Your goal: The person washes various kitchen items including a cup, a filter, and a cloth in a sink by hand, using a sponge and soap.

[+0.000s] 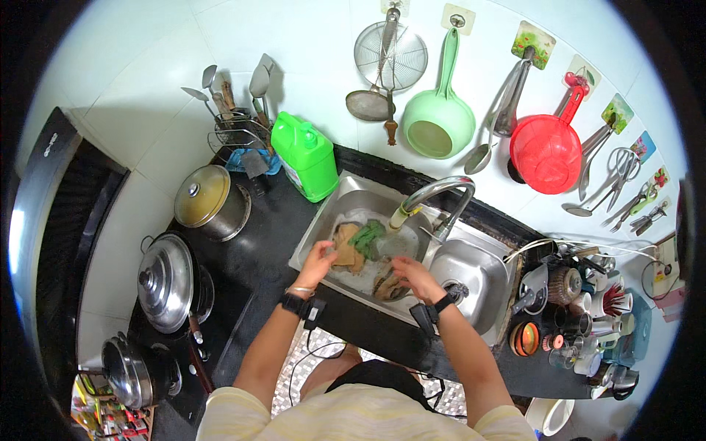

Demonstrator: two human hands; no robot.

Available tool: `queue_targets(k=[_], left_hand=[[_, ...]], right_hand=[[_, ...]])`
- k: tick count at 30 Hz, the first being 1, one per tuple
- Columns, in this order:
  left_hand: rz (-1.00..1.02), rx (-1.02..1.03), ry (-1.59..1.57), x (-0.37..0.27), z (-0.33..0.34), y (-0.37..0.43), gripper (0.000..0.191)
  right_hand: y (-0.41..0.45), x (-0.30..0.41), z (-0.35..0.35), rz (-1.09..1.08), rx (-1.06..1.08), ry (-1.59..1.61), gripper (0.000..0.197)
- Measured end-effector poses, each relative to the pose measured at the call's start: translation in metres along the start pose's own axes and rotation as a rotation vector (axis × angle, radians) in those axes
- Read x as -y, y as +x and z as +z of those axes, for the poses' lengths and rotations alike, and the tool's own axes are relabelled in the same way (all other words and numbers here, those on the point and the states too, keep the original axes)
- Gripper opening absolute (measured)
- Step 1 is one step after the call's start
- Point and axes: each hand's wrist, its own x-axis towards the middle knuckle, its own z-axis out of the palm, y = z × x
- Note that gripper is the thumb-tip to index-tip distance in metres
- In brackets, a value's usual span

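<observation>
Over the left edge of the larger basin of a stainless steel sink [361, 199], my left hand [318, 263] is raised with its fingers apart, near a tan cloth [346, 245]. A green cloth [368, 237] lies against the tan one in cloudy water. My right hand [413, 275] hangs above the basin's lower right, just beside a brown cloth or similar item [388, 286], with fingers spread; contact with it cannot be told. The curved faucet [436, 184] reaches over the basin, and the water under its spout looks disturbed.
A green plastic jug [305, 160] stands behind the sink's left corner. Lidded pots [212, 201] and a wok with a domed lid [165, 281] occupy the left counter. The smaller basin [474, 275] holds dark scraps at its drain. Cups and glasses [579, 325] crowd the right; utensils hang above.
</observation>
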Motion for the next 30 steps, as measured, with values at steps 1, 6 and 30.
queue_targets(k=[1,6,30], left_hand=[[-0.066,0.012,-0.052,0.002,-0.007,-0.008,0.029],[-0.085,-0.021,-0.207,0.016,-0.017,-0.048,0.022],[0.313,-0.041,0.263,-0.023,0.019,-0.318,0.043]], right_hand=[[-0.004,-0.002,-0.004,0.05,0.038,-0.042,0.05],[-0.027,0.001,-0.031,0.014,-0.013,-0.077,0.04],[-0.049,-0.018,0.016,-0.541,0.159,-1.333,0.043]])
